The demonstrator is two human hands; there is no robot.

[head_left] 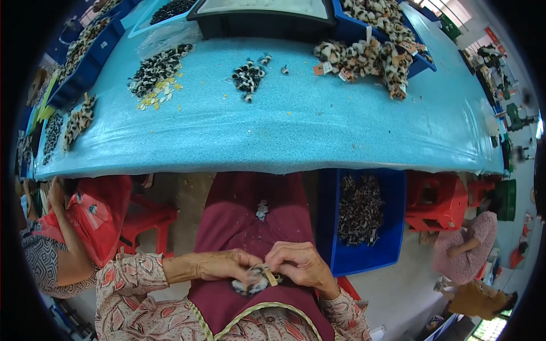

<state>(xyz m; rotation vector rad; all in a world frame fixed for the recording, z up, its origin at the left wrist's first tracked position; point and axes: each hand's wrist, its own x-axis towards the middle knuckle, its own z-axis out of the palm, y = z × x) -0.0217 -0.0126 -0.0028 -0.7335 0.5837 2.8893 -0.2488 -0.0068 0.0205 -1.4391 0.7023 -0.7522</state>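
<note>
One fuzzy piece (254,279), two hands' grip

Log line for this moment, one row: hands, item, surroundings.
left hand: pinching fuzzy piece | right hand: pinching same piece over apron | blue bin: at right, holds dark pieces | table: piles of pieces

Bright, even daylight fills the scene, strongest from the windows (455,14) at the upper right. The blue table (296,131) shows a soft sheen and throws shade over the lap beneath. Fisheye distortion bows the table's edge; black vignetting rings the frame, and the rim looks smeared.
</note>
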